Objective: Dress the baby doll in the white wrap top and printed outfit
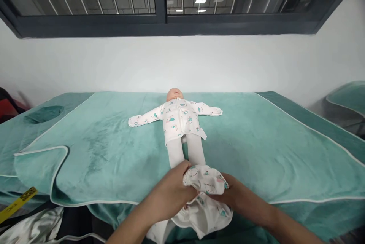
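A baby doll (178, 120) lies on its back in the middle of the table, head toward the wall and arms spread. It wears a white long-sleeved top with a green and pink print, and its white legs point toward me. Just below the legs, white printed baby pants (205, 213) are bunched between my hands. My left hand (178, 188) grips the gathered cloth from the left, close to the doll's feet. My right hand (228, 194) holds it from the right, with most of its fingers hidden by the fabric. The doll's feet are hidden behind my left hand and the cloth.
A green plush blanket (114, 141) with white piping covers the table, its left front corner folded over. Behind stands a white wall (176, 61) below a dark-framed window. At lower left are a yellow strap (18, 204) and some pale crumpled fabric (37, 227).
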### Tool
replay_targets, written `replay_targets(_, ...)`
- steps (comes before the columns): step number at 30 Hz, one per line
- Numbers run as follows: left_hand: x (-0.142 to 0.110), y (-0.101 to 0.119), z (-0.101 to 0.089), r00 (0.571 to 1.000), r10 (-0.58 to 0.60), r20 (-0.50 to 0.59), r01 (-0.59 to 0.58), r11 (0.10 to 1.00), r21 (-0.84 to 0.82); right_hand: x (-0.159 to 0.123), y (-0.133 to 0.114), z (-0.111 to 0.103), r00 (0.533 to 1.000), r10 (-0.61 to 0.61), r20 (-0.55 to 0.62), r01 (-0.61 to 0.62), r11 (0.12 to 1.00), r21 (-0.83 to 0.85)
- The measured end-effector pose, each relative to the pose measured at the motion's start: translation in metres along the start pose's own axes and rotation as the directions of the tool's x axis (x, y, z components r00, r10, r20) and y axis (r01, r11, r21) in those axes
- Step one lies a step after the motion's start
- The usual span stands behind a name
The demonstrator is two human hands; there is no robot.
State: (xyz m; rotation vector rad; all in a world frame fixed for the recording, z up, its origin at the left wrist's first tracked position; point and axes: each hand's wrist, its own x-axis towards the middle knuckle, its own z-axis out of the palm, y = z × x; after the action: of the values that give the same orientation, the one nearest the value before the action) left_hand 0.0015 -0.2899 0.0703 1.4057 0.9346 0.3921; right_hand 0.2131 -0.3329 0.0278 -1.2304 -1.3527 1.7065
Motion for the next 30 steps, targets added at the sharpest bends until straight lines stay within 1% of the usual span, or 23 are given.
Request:
replay_targets(2, 0.009, -0.006, 0.009, 0.998, 0.034, -0.060, -0.024, 0.987, 0.157, 0.001, 0.022, 0.000, 0.983, -0.061, -0.173, 0.048, 0.996, -0.079)
replay_targets(4, 0.018, -0.012, 0.014, 0.993, 0.077, -0.085, -0.049, 0.954, 0.295, 0.006, 0.041, 0.001, 0.943, -0.133, -0.305, 0.083, 0.982, -0.171)
replay_targets(6, 0.024, -0.015, 0.016, 0.991, 0.099, -0.087, -0.060, 0.925, 0.376, 0.011, 0.055, 0.004, 0.908, -0.164, -0.386, 0.087, 0.974, -0.208)
replay_targets(8, 0.029, -0.014, 0.016, 0.989, 0.117, -0.094, -0.070, 0.915, 0.397, 0.016, 0.061, 0.009, 0.881, -0.174, -0.440, 0.110, 0.980, -0.168)
replay_targets(9, 0.030, -0.011, 0.016, 0.987, 0.130, -0.097, -0.083, 0.918, 0.387, 0.018, 0.061, 0.012, 0.872, -0.171, -0.459, 0.130, 0.984, -0.119)
replay_targets(11, 0.030, -0.005, 0.014, 0.985, 0.152, -0.087, -0.117, 0.942, 0.315, 0.021, 0.056, 0.019, 0.860, -0.141, -0.490, 0.181, 0.983, 0.033)
replay_targets(13, 0.026, 0.003, 0.010, 0.986, 0.159, -0.048, -0.148, 0.972, 0.184, 0.023, 0.046, 0.023, 0.871, -0.102, -0.481, 0.221, 0.955, 0.199)
replay_targets(14, 0.024, 0.006, 0.007, 0.987, 0.159, -0.012, -0.156, 0.981, 0.111, 0.023, 0.040, 0.025, 0.879, -0.096, -0.467, 0.241, 0.935, 0.262)
replay_targets(17, 0.016, 0.008, -0.004, 0.977, 0.147, 0.153, -0.142, 0.989, -0.046, 0.024, 0.027, 0.027, 0.900, -0.117, -0.419, 0.284, 0.887, 0.363)
replay_targets(18, 0.015, 0.007, -0.007, 0.972, 0.149, 0.184, -0.138, 0.988, -0.074, 0.025, 0.025, 0.027, 0.902, -0.120, -0.415, 0.292, 0.877, 0.382)
replay_targets(19, 0.015, 0.005, -0.009, 0.972, 0.159, 0.175, -0.145, 0.985, -0.090, 0.025, 0.025, 0.027, 0.900, -0.119, -0.419, 0.299, 0.868, 0.397)
replay_targets(20, 0.016, 0.003, -0.010, 0.976, 0.175, 0.128, -0.164, 0.982, -0.093, 0.026, 0.026, 0.026, 0.899, -0.117, -0.422, 0.304, 0.860, 0.410)
replay_targets(21, 0.019, 0.002, -0.011, 0.978, 0.199, 0.054, -0.194, 0.977, -0.084, 0.026, 0.028, 0.026, 0.897, -0.114, -0.426, 0.308, 0.853, 0.421)
replay_targets(22, 0.023, 0.000, -0.010, 0.973, 0.229, -0.024, -0.230, 0.971, -0.061, 0.028, 0.031, 0.025, 0.896, -0.114, -0.430, 0.312, 0.849, 0.425)
replay_targets(24, 0.033, -0.001, -0.007, 0.946, 0.289, -0.150, -0.290, 0.957, 0.014, 0.031, 0.038, 0.020, 0.890, -0.132, -0.436, 0.322, 0.859, 0.399)
replay_targets(26, 0.042, 0.000, -0.004, 0.902, 0.348, -0.254, -0.334, 0.937, 0.097, 0.036, 0.044, 0.011, 0.881, -0.182, -0.436, 0.326, 0.902, 0.283)
replay_targets(28, 0.048, 0.003, -0.001, 0.866, 0.381, -0.324, -0.349, 0.924, 0.154, 0.043, 0.045, 0.000, 0.847, -0.263, -0.462, 0.339, 0.937, 0.087)
replay_targets(29, 0.050, 0.004, -0.001, 0.860, 0.387, -0.331, -0.350, 0.921, 0.169, 0.047, 0.045, -0.005, 0.826, -0.300, -0.477, 0.339, 0.941, -0.006)
replay_targets(30, 0.050, 0.004, -0.001, 0.865, 0.389, -0.317, -0.350, 0.920, 0.175, 0.050, 0.044, -0.010, 0.801, -0.330, -0.500, 0.337, 0.938, -0.081)
